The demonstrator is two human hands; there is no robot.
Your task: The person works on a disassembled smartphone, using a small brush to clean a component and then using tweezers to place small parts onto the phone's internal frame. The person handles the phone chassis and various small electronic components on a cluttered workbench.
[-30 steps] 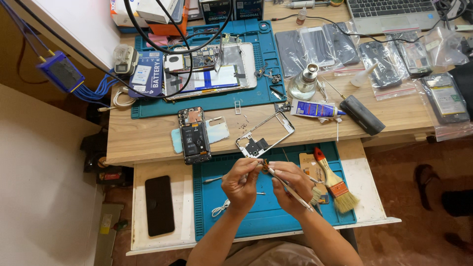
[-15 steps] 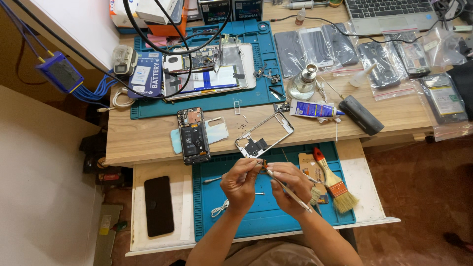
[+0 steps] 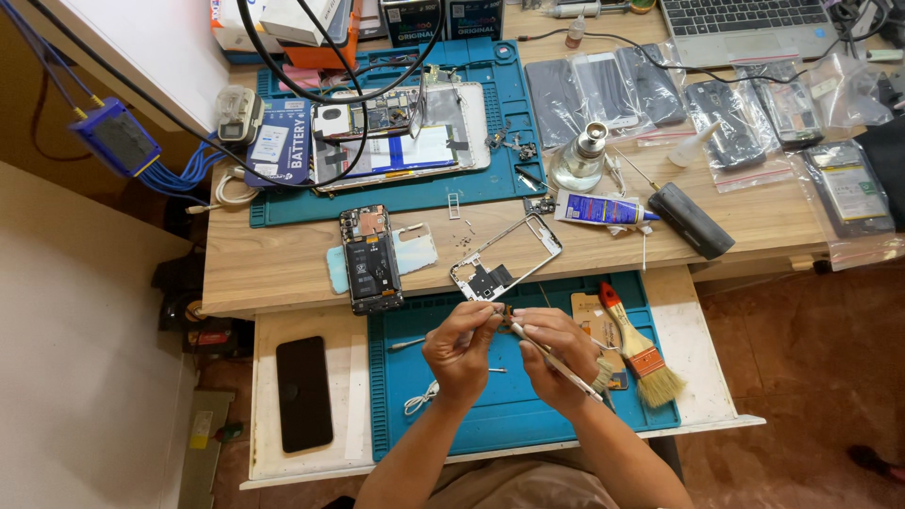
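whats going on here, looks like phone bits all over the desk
A person sits at a repair bench, both hands raised over a blue work mat. The left hand pinches a tiny part while the right hand works at it with a thin tool. An opened phone and a bare phone frame lie on the wooden desk just beyond. A paintbrush rests to the right, a black phone to the left.
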